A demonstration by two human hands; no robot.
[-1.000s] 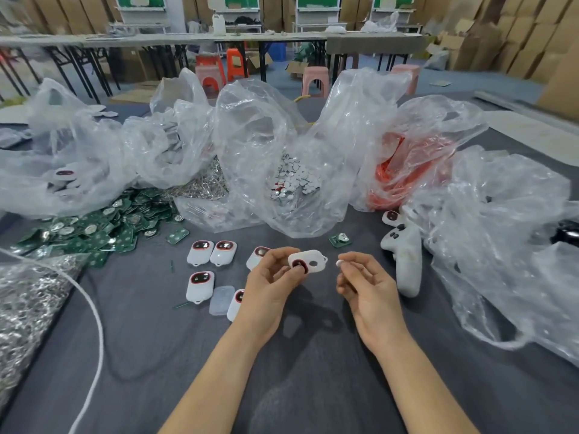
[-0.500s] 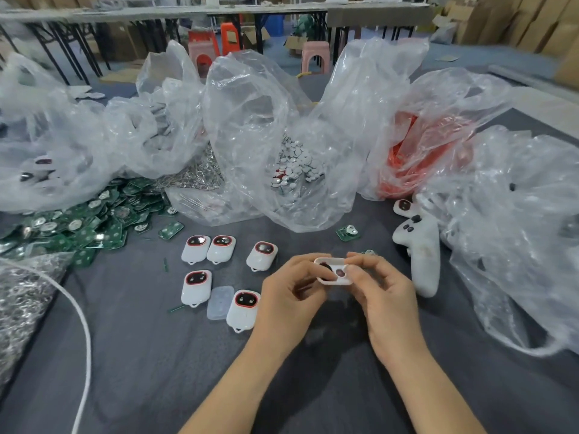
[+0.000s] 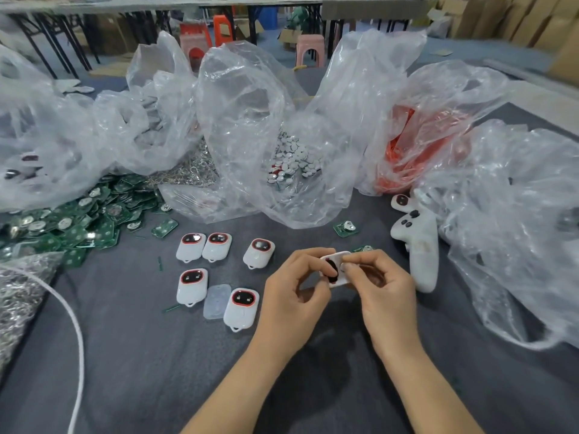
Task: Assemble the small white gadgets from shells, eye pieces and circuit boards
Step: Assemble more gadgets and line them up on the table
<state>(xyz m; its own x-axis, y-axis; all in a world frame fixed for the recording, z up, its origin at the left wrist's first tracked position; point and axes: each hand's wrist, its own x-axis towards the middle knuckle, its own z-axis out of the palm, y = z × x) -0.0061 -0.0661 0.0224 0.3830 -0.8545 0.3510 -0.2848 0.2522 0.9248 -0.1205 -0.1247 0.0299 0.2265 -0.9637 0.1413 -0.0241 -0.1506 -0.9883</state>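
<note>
- Now, well left of the shell (image 3: 337, 254), the circuit boards (image 3: 78, 220) lie heaped on the counter (image 3: 141, 355). Five finished gadgets (image 3: 190, 250) sit nearer, also to its left.
- Left grip (image 3: 291, 296) pinches the shell's left edge as it did a second ago, lifted off the counter. The shell has since turned, so its dark eye piece (image 3: 331, 268) shows.
- Right grip (image 3: 385, 292), a second ago apart and pinching a small white piece, has closed in, and its fingertips now pinch the shell's right side.
- Probably that piece is being seated. The loose board (image 3: 344, 228) just beyond the shell looks like the next part.
</note>
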